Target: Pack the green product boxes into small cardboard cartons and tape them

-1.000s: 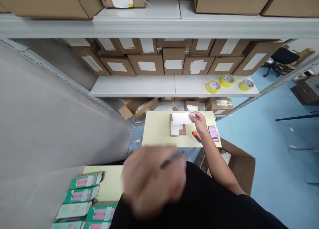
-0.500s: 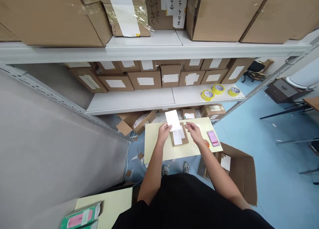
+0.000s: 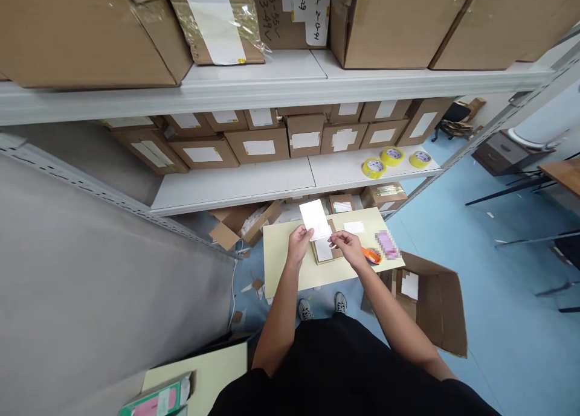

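Observation:
My left hand (image 3: 299, 246) pinches a white paper sheet (image 3: 314, 218) by its lower left edge, with the thumb on top. At the lower right corner of that sheet, the fingertips of my right hand (image 3: 348, 247) are closed together on its edge. Beneath the sheet lies a small flat cardboard box (image 3: 338, 250) bearing white labels, partly covered by the paper and my fingers. Another white slip (image 3: 354, 227) rests on the pale yellow table (image 3: 283, 265), beyond my right hand. An orange and blue tool (image 3: 372, 256), perhaps a tape dispenser, sits beside my right wrist.
A blurred pink-purple item (image 3: 387, 245) lies at the table's right. Shelves (image 3: 267, 183) in front hold labelled cartons and yellow tape rolls (image 3: 374, 168). A large open carton (image 3: 441, 301) stands right of the table; another open box (image 3: 247, 223) is at its left. Paper scraps litter the floor.
My right hand has moved left and its fingers have closed at the sheet's corner. The slip and the orange tool on the table show more fully. My view has shifted slightly.

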`<state>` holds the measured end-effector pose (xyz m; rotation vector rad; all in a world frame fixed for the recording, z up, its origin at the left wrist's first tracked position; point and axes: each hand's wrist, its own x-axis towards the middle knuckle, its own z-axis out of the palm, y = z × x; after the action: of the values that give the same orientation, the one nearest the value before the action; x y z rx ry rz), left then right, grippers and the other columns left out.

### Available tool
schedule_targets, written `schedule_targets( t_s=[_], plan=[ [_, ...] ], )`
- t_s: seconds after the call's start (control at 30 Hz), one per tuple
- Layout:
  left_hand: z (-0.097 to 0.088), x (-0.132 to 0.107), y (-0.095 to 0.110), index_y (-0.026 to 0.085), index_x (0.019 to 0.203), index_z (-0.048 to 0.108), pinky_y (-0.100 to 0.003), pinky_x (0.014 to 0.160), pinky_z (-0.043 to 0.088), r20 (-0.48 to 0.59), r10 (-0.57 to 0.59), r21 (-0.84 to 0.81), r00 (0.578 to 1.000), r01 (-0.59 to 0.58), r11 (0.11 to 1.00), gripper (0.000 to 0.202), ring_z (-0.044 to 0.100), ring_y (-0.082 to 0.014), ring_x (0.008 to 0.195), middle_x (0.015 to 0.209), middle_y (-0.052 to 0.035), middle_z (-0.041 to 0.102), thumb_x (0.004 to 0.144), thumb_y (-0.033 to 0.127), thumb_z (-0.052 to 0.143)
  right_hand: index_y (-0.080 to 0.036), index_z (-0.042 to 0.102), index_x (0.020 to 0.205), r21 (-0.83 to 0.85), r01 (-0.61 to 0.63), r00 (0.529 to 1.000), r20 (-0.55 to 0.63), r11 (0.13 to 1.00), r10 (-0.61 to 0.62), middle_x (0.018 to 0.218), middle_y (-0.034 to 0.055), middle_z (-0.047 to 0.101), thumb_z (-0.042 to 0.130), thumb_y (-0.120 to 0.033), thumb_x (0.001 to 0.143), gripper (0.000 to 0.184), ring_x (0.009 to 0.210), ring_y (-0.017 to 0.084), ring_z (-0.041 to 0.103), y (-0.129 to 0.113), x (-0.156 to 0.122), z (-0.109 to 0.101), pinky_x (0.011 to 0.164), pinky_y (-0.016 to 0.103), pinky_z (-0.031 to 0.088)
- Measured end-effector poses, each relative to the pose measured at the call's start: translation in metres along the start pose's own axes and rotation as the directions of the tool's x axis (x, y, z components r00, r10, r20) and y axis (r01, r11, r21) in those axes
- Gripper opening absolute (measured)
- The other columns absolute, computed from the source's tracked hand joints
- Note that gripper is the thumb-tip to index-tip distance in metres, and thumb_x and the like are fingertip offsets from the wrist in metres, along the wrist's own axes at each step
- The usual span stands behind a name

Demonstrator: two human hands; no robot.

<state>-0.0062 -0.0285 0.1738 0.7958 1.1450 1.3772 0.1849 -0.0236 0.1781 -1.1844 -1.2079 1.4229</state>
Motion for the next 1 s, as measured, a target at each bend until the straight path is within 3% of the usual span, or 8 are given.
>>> schedule_targets(
  t_s=[0.33,0.43,0.5,0.57,0.63,0.7,0.9,1.0],
  plan=[
    [0.024,-0.003,-0.004,0.017,0.098,0.072,-0.039,0.090,0.054,-0.040,0.019,0.098,0.999,-0.015,0.995,0.045,0.072,-0.0255,0.096,0.100,-0.0110,0.078,0.079,0.056,0.081,-0.022,0.069,0.080,0.041,-0.017,0.995,0.095,0.999,0.013,0.072,0.0019,0.074,0.077,-0.045,0.079,0.025,0.068,0.018,0.068,0.002,0.012,-0.022,0.066,0.030,0.049],
    [0.034,-0.003,-0.008,0.018,0.120,0.069,-0.039,0.090,0.055,-0.150,0.037,0.251,0.988,0.002,0.968,0.055,0.072,-0.0256,0.099,0.109,-0.0127,0.076,0.078,0.051,0.084,-0.022,0.068,0.081,0.053,0.003,0.992,0.130,0.999,-0.009,0.076,0.0020,0.075,0.075,-0.046,0.081,0.025,0.070,0.017,0.068,0.001,0.014,-0.031,0.067,0.030,0.049],
    [0.044,-0.007,-0.008,0.021,0.129,0.066,-0.040,0.092,0.055,-0.247,0.144,0.419,0.958,-0.028,0.908,0.063,0.071,-0.0264,0.106,0.121,-0.0131,0.073,0.074,0.045,0.087,-0.022,0.068,0.084,0.051,0.023,0.988,0.149,0.998,-0.030,0.080,0.0024,0.075,0.073,-0.047,0.084,0.025,0.072,0.017,0.068,-0.002,0.016,-0.037,0.069,0.030,0.050],
    [0.057,-0.014,-0.006,0.024,0.125,0.070,-0.039,0.093,0.055,-0.189,0.220,0.519,0.957,-0.092,0.850,0.056,0.070,-0.0267,0.111,0.125,-0.0121,0.073,0.075,0.044,0.087,-0.023,0.068,0.086,0.039,0.048,0.983,0.175,0.998,-0.054,0.081,0.0018,0.074,0.072,-0.048,0.085,0.025,0.070,0.017,0.067,-0.006,0.018,-0.044,0.068,0.029,0.050],
    [0.072,-0.020,-0.003,0.024,0.118,0.074,-0.037,0.090,0.057,-0.030,0.180,0.500,0.983,-0.141,0.854,0.045,0.071,-0.0264,0.110,0.121,-0.0111,0.075,0.080,0.047,0.083,-0.023,0.069,0.088,0.021,0.078,0.974,0.212,0.997,-0.081,0.075,-0.0002,0.070,0.073,-0.049,0.086,0.027,0.065,0.015,0.063,-0.011,0.019,-0.051,0.064,0.029,0.049],
    [0.086,-0.025,-0.002,0.022,0.112,0.078,-0.036,0.089,0.058,0.050,0.125,0.433,0.991,-0.134,0.892,0.041,0.073,-0.0258,0.106,0.114,-0.0106,0.078,0.083,0.051,0.079,-0.023,0.070,0.090,0.003,0.111,0.961,0.256,0.994,-0.108,0.070,-0.0020,0.065,0.072,-0.051,0.087,0.028,0.061,0.015,0.058,-0.014,0.020,-0.058,0.061,0.028,0.047],
    [0.108,-0.024,-0.013,0.016,0.094,0.080,-0.033,0.076,0.058,-0.213,0.035,0.192,0.977,0.006,0.981,0.062,0.073,-0.0235,0.085,0.087,-0.0088,0.078,0.082,0.076,0.067,-0.024,0.067,0.088,0.029,0.099,0.934,0.343,0.995,-0.103,0.072,-0.0011,0.065,0.071,-0.054,0.087,0.030,0.064,0.016,0.060,-0.009,0.022,-0.075,0.065,0.029,0.049],
    [0.112,-0.025,-0.023,0.014,0.097,0.079,-0.031,0.069,0.056,-0.218,-0.036,0.083,0.975,0.056,0.995,0.078,0.071,-0.0231,0.080,0.083,-0.0094,0.076,0.080,0.087,0.058,-0.024,0.064,0.087,0.040,0.051,0.939,0.339,0.998,-0.061,0.064,-0.0028,0.063,0.070,-0.051,0.086,0.028,0.063,0.017,0.061,0.000,0.023,-0.079,0.067,0.030,0.049]
  ],
)
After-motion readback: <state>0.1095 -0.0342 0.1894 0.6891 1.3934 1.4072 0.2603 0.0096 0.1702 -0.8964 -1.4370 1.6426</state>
